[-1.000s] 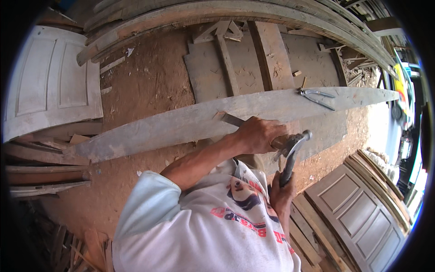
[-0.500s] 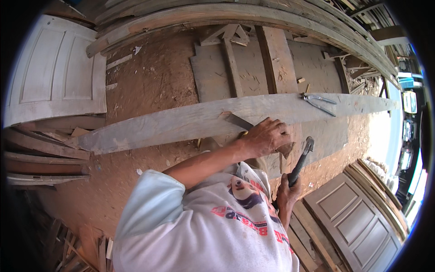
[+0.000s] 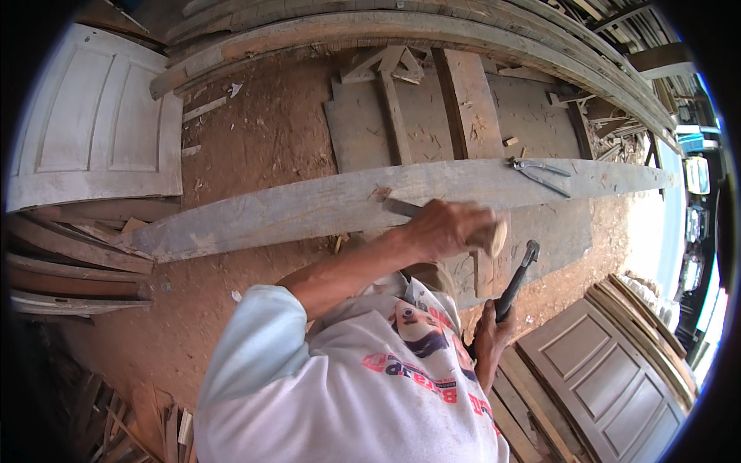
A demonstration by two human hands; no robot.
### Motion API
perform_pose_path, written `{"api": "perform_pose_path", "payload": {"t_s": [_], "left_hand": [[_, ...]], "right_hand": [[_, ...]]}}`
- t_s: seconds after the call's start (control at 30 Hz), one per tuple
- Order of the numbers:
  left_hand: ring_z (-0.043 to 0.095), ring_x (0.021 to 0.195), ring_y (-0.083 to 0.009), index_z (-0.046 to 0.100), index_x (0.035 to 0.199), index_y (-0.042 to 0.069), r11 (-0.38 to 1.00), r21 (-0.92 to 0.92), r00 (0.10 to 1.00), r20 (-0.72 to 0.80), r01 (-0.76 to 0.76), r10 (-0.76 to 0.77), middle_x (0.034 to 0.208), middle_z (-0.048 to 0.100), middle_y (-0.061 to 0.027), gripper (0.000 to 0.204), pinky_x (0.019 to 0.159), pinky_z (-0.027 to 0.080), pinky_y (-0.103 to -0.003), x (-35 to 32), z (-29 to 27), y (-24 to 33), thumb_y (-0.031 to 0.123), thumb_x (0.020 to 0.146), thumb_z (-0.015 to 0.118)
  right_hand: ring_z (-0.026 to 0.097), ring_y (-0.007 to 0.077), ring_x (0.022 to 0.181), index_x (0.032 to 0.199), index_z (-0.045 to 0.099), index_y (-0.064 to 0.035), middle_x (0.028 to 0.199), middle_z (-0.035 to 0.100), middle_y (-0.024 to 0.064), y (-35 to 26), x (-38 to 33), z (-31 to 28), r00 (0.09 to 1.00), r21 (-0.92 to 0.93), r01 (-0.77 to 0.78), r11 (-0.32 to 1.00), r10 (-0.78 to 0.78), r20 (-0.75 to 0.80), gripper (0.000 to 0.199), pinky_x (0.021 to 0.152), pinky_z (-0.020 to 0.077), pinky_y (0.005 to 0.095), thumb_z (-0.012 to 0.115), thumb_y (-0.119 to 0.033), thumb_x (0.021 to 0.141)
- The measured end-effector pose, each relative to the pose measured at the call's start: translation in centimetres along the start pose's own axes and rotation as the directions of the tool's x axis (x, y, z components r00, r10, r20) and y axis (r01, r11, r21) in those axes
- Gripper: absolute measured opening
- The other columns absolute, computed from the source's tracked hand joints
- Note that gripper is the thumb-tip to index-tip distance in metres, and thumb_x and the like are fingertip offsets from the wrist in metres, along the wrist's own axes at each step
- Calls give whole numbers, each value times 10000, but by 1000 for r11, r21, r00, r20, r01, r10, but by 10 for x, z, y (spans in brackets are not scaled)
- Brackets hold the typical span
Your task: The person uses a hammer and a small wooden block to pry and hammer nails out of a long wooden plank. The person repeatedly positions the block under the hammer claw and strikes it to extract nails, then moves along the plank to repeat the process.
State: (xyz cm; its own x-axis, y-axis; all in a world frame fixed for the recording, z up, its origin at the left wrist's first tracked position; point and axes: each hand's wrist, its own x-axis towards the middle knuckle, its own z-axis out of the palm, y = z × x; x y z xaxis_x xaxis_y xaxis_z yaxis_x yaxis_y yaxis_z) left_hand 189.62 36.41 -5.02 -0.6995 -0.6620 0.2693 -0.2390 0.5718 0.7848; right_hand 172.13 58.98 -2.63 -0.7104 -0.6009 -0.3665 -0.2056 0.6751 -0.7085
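A long grey plank (image 3: 285, 214) runs across in front of me. My left hand (image 3: 444, 230), partly blurred, is closed around a chisel (image 3: 402, 207) with a broad metal blade. The chisel's pale wooden handle end sticks out past my fingers on the right. Its blade slants low over the plank, its tip by a small brown rough spot in the wood; firm contact I cannot tell. Lower right, my right hand (image 3: 492, 332) grips the dark handle of a hammer (image 3: 512, 287), its head raised and apart from the chisel. Metal pincers (image 3: 543, 176) lie spread on the plank.
Long beams (image 3: 347, 31) are stacked at the far side. A pale panel door (image 3: 93, 123) leans at the left, above stacked boards (image 3: 77, 258). Another panel door (image 3: 606, 378) lies at lower right. A wooden beam (image 3: 472, 108) and shavings lie beyond the plank.
My left hand has shifted slightly left, and the chisel's handle end has swung up and to the right. The hammer head has dropped a little.
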Motion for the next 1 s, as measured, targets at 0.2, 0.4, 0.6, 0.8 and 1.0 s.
{"api": "perform_pose_path", "payload": {"t_s": [0.2,0.4,0.6,0.8,1.0], "left_hand": [[732,944,-248,522,1347,66,952,-295,808,-578,-82,-109,1186,678,-132,563,811,641,-344,-9,-105,5,283,932,835],[661,819,-120,622,1111,49,859,-509,599,-671,57,-437,982,679,-38,307,756,573,-305,-55,-130,-19,208,945,825],[581,728,-143,660,1016,80,699,-691,333,-713,-183,-617,871,612,-32,236,619,475,-328,-75,-119,-27,283,956,764],[581,848,-156,659,1037,80,734,-630,122,-774,-254,-622,880,609,-26,168,804,470,-347,-92,-93,-28,204,961,743],[611,923,-166,630,1138,35,814,-532,-46,-830,-233,-555,980,636,-23,194,880,508,-367,-102,-60,-9,128,980,691]], "right_hand": [[482,91,517,986,573,-48,668,520,-10,7,8,5,994,19,72,997,-73,75,260,469,386,303,693,-272,1042],[491,79,518,1016,589,-69,666,524,-24,-9,13,15,987,5,100,995,-100,130,248,455,379,272,722,-278,1030],[521,126,685,1009,612,-27,761,566,22,-11,20,16,967,-168,141,976,-99,235,211,615,448,344,713,-212,1014],[522,173,738,1036,618,-6,795,562,63,-36,51,24,879,-173,352,920,-261,399,262,688,472,382,710,-249,1000],[511,190,719,1040,605,-5,783,560,80,-69,111,18,766,-140,472,871,-326,554,288,670,467,404,721,-265,996]]}}
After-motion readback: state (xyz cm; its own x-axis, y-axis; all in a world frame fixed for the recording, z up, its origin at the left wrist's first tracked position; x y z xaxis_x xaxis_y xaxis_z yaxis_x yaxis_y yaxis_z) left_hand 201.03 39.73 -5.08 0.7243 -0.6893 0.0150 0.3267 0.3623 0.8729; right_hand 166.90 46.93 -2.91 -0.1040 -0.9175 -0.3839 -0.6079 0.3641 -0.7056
